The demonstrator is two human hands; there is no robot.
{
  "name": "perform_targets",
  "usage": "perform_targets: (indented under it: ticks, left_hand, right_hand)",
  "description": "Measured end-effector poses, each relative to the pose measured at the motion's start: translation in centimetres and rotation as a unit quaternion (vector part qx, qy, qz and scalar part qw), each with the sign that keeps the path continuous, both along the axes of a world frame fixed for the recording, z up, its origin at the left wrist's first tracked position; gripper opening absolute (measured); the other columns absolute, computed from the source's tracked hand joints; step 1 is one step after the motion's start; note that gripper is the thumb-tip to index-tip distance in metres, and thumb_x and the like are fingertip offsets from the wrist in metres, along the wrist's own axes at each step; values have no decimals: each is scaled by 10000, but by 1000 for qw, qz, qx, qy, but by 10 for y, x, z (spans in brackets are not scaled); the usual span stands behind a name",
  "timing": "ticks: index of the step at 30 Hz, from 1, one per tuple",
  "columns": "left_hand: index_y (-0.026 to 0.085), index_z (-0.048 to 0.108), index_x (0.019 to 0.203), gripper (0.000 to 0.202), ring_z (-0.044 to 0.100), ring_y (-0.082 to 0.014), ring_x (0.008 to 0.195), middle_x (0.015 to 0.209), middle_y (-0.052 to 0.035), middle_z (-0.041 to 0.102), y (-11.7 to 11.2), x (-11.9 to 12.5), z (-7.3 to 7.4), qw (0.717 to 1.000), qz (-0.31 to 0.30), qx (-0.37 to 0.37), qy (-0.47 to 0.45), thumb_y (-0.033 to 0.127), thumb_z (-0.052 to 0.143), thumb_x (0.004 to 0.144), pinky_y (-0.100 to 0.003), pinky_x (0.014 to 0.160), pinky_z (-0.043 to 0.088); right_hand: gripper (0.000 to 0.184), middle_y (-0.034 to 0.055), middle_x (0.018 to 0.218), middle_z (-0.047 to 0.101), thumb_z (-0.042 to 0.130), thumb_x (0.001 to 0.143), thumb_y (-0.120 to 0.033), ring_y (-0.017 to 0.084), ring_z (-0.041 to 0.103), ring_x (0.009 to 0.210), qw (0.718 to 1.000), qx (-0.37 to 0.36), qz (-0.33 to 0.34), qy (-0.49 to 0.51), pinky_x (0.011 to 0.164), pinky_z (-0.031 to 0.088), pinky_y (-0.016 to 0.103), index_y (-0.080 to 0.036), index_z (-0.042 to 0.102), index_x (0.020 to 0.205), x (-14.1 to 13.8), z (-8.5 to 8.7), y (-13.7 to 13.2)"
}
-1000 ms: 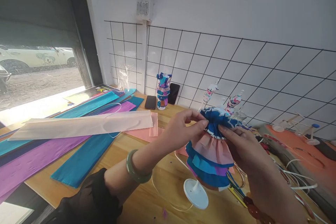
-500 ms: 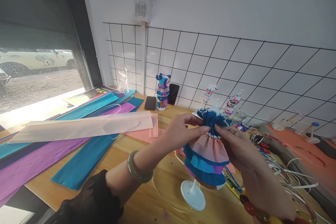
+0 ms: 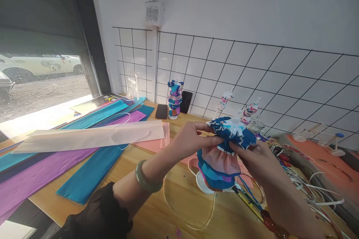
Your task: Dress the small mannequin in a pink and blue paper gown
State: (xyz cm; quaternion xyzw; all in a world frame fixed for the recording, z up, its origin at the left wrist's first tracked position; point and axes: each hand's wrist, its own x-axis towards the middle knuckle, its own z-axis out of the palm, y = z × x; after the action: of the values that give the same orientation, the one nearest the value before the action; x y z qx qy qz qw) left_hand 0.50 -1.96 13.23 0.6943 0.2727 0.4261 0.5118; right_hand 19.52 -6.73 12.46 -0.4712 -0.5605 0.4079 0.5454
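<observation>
Between 4 and 5 o'clock in the view, the miniature tiered dress is pinched at its dark-blue bodice by the left hand from 9 o'clock and the right hand from 3 o'clock, its ruffled skirt positioned below the fingertips at 6 o'clock.

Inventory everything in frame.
Table: 1, wooden, centre
Ruffled dress: 1, blue-pink-purple, centre right
Stand base: 1, white, beneath dress
Small mannequin: 1, multicoloured, back
Smartphones: 2, black, flanking it
Patterned mannequins: 2, white-red, behind dress
Paper-like strips: several, teal/purple/cream, left
Plastic bag: 1, clear, back left
Cables: several, white, right
Wheeled model: 1, pale, far right
Wall grid: 2 sections, black, back
Switch box: 1, white, above grid
Car: at least 1, white, outside
Bangle: 1, green, lower centre
Beaded bracelet: 1, red, lower right
Left hand: 1, bare, pinching dress
Right hand: 1, bare, pinching dress
</observation>
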Motion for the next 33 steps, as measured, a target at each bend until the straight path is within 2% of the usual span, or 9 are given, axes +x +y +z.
perform_targets:
  ticks: [2, 5, 11, 14, 18, 20, 23, 28, 33]
  left_hand:
    - [190, 747, 991, 322, 619, -228, 1048, 992, -40, 741, 0, -2, 2, 1000, -22, 17, 11, 399, 727, 746, -402, 1013, 381]
    - [184, 743, 1020, 291, 624, -220, 1053, 1022, -41, 739, 0, -4, 3, 998, -63, 30, 6, 355, 688, 791, -369, 981, 413]
    - [171, 740, 1036, 290, 639, -208, 1015, 1040, -52, 739, 5, -2, -4, 998, -60, 35, -9, 334, 667, 808, -331, 934, 449]
    - [168, 747, 975, 233, 635, -192, 962, 978, -42, 734, 6, -1, -5, 997, -51, 53, -6, 304, 652, 812, -323, 904, 454]
    - [140, 725, 794, 122, 606, -167, 802, 808, -34, 679, 4, -2, -3, 994, -30, 103, 19, 215, 628, 793, -303, 765, 475]
    - [138, 695, 714, 82, 597, -165, 796, 804, -37, 658, 3, -3, -1, 990, -19, 139, 21, 165, 637, 766, -296, 747, 475]
    - [152, 674, 668, 87, 611, -178, 863, 848, -43, 668, 2, -3, 2, 983, -15, 184, 14, 143, 658, 753, -301, 793, 482]
    - [159, 712, 761, 57, 630, -191, 911, 886, -49, 702, 2, -4, 2, 980, -11, 195, 24, 150, 657, 770, -321, 846, 489]
    - [177, 719, 1022, 239, 632, -203, 1029, 1046, -52, 723, 8, -5, -3, 994, -44, 102, 15, 298, 641, 831, -345, 923, 481]
  right_hand:
    - [186, 45, 843, 771, 805, 673, -404, 267, 683, 848, 998, 27, -18, -47, 823, 524, 410, -248, 767, 767, 2, -1, 0]
    - [141, 29, 755, 749, 807, 653, -360, 251, 667, 763, 996, 27, -35, -81, 737, 533, 381, -244, 749, 707, 1, -2, 0]
    - [78, 11, 661, 697, 751, 649, -296, 213, 618, 684, 994, 25, -59, -89, 640, 513, 332, -230, 713, 634, -7, -1, 0]
    - [61, 3, 648, 674, 741, 600, -254, 200, 586, 660, 992, 31, -72, -99, 614, 501, 322, -225, 689, 588, -8, 0, 0]
    - [88, -12, 560, 610, 708, 560, -219, 178, 527, 578, 988, 34, -98, -115, 545, 470, 310, -230, 637, 509, -8, 3, -2]
    - [135, -22, 503, 565, 689, 563, -220, 165, 491, 537, 987, 33, -103, -122, 516, 448, 302, -238, 600, 463, -7, 4, -4]
    - [183, -29, 476, 536, 673, 563, -218, 157, 466, 515, 986, 33, -101, -128, 506, 427, 299, -244, 557, 424, -7, 5, -7]
    - [173, -28, 495, 548, 702, 572, -241, 163, 485, 539, 986, 29, -104, -126, 533, 432, 306, -239, 570, 461, -10, 4, -5]
    - [153, 14, 658, 688, 748, 630, -367, 226, 627, 722, 992, 20, -69, -105, 689, 504, 354, -234, 673, 618, -15, 4, -3]
